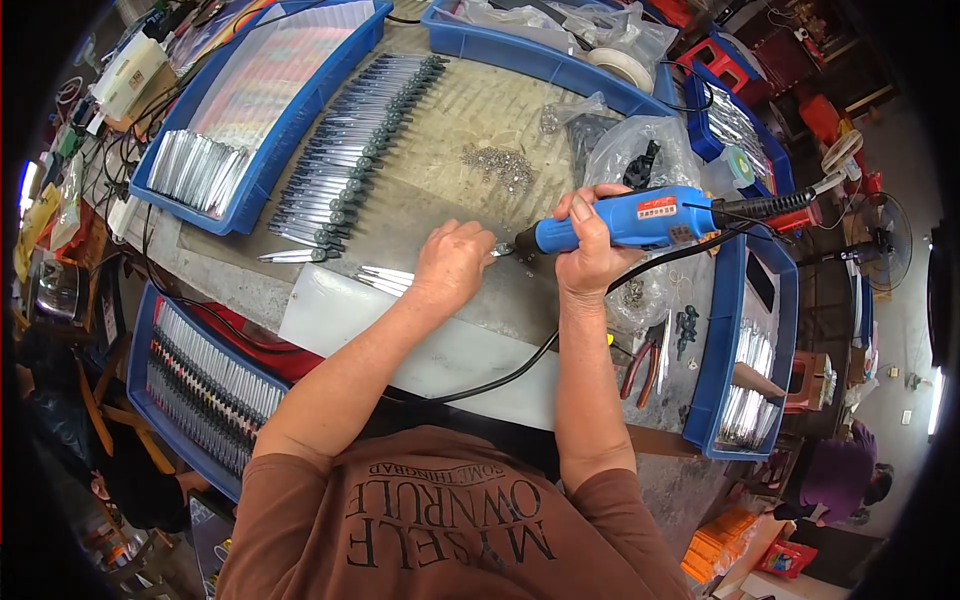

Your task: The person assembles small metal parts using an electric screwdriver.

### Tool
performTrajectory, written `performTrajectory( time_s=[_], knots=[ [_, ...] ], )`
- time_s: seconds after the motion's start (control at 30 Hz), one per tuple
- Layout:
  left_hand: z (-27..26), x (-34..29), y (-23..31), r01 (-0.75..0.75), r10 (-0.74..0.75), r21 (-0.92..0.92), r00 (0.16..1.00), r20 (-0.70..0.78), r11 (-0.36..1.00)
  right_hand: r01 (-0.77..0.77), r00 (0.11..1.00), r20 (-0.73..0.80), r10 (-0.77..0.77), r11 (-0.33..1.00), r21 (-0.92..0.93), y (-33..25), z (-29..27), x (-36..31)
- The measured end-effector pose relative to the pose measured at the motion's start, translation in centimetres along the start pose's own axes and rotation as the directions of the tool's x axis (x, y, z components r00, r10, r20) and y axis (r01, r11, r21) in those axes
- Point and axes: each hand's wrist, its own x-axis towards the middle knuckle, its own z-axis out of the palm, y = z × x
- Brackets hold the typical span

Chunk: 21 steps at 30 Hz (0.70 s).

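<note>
Head view, the only angle here. Everything sits around the pale work board [330,315] in the middle of the bench, so I'll place things off that.

Right hand [590,250] is wrapped fully closed round the blue electric screwdriver [640,220], held roughly level just above the far right corner of the board, bit pointing left. Its black cord [520,370] loops back across the board toward the person. Looks like a solid, rigid plastic body with some heft, and I'd guess the cord tugs a bit, so gripping the fat middle of the barrel like this seems right.

Left hand [452,265] is curled down on the board's far edge, fingertips pinched at the bit's tip. It's pressing on something small there, but I can't tell what, it's hidden under the fingers. A few thin silver metal strips [385,278] poke out just left of that hand. They look light, stiff and slippery, probably best pinned flat near the end being worked.

Beyond the board lies a long row of finished strips [350,150] and a little heap of screws [500,165]. Blue trays [265,150] ring the board, and red-handled pliers [645,365] lie to its right.
</note>
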Motion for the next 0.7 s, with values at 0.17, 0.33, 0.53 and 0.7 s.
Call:
performTrajectory(
  time_s=[0.17, 0.33, 0.53, 0.7],
  knots=[
    [0.0, 0.0, 0.0, -0.002, 0.002, -0.01, 1.0, -0.002, 1.0, -0.041, 0.999, 0.016, 0.041, 0.999, 0.016, -0.1, 0.3, 0.0],
    [0.0, -0.1, -0.1, -0.011, 0.011, -0.007, 1.0, -0.011, 1.0, -0.067, 0.994, 0.078, 0.074, 0.994, -0.086, 0.7, 1.3, 0.5],
    [0.2, 0.1, 0.0, 0.007, -0.007, -0.013, 1.0, 0.006, 1.0, 0.092, 0.987, 0.158, -0.033, 0.919, -0.384, 1.9, 2.5, 1.0],
    [0.4, 0.0, -0.2, -0.006, 0.006, -0.047, 1.0, -0.011, 0.999, 0.142, 0.968, 0.249, -0.013, 0.85, -0.507, 1.8, 3.5, 1.6]
  ],
)
